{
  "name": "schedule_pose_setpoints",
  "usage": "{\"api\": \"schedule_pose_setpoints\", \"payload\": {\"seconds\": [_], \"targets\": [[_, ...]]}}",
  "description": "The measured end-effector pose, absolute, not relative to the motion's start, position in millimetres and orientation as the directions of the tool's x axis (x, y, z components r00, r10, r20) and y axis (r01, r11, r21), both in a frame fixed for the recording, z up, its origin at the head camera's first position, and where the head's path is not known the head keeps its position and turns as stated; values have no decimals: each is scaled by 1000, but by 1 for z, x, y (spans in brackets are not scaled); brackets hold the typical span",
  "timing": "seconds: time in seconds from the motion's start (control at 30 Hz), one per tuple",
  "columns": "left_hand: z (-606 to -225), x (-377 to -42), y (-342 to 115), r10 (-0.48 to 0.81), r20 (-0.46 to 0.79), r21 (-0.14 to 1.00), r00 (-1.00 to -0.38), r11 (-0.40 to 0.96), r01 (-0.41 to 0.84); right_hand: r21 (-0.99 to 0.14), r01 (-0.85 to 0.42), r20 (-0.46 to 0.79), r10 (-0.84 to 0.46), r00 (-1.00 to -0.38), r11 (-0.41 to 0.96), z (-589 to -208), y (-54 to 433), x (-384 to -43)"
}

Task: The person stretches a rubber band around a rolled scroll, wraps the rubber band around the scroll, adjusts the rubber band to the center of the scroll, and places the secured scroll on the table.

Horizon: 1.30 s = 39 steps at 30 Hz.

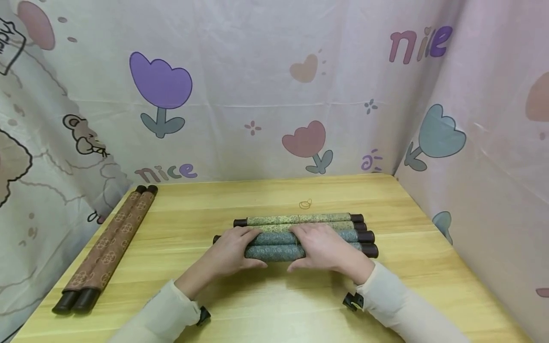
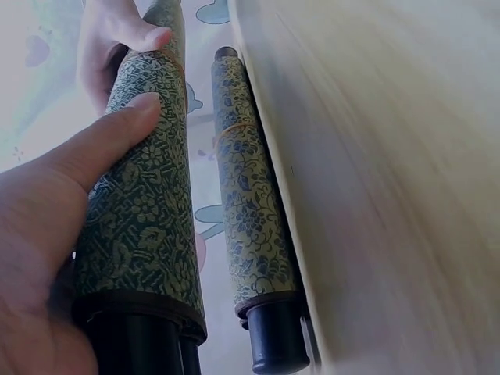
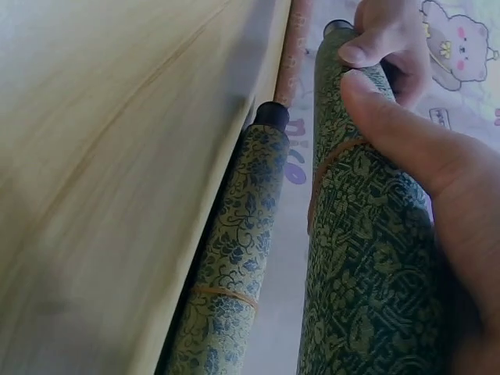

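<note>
Your left hand (image 1: 231, 247) and right hand (image 1: 321, 245) both grip the green scroll (image 1: 274, 252), just in front of the yellow scroll (image 1: 321, 218) on the table (image 1: 274, 309). If your squeeze is uneven, it could twist within its band (image 3: 324, 167), and pushing it forward might knock the yellow scroll askew

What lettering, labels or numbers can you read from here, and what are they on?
"nice": backdrop cloth, lower left.
"ni…e": same cloth, upper right; third letter lost in a fold.
"nic…": cloth in the right wrist view; last letter blurred.
Black lettering, cloth at head view's left edge: unreadable.
Boxed mark, cloth in right wrist view: too small to read.
Scrolls: no lettering visible.
</note>
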<state>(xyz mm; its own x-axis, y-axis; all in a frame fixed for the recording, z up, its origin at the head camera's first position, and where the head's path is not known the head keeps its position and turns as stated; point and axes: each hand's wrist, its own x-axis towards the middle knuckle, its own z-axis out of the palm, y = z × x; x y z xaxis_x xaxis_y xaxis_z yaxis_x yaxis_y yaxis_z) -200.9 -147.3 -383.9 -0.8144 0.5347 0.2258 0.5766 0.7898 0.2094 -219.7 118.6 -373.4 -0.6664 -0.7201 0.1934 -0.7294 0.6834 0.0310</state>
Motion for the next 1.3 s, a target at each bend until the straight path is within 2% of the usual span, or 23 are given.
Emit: {"api": "schedule_pose_setpoints", "payload": {"seconds": [0.23, 0.8, 1.1, 1.3], "targets": [[-384, -203, -149, 524, 226, 215, -821, 795, 567, -11, -691, 131, -684, -718, 723, -370, 122, -218], [-384, -203, -149, 530, 250, 235, -810, 779, 582, 55, -708, 147, -707, -691, 704, -368, 113, -220], [-381, -204, -149, 522, 243, 232, -818, 787, 571, -81, -699, 124, -689, -714, 710, -363, 120, -222], [-380, -205, -151, 505, 225, 230, -833, 803, 549, -100, -681, 142, -667, -732, 726, -360, 133, -223]]}}
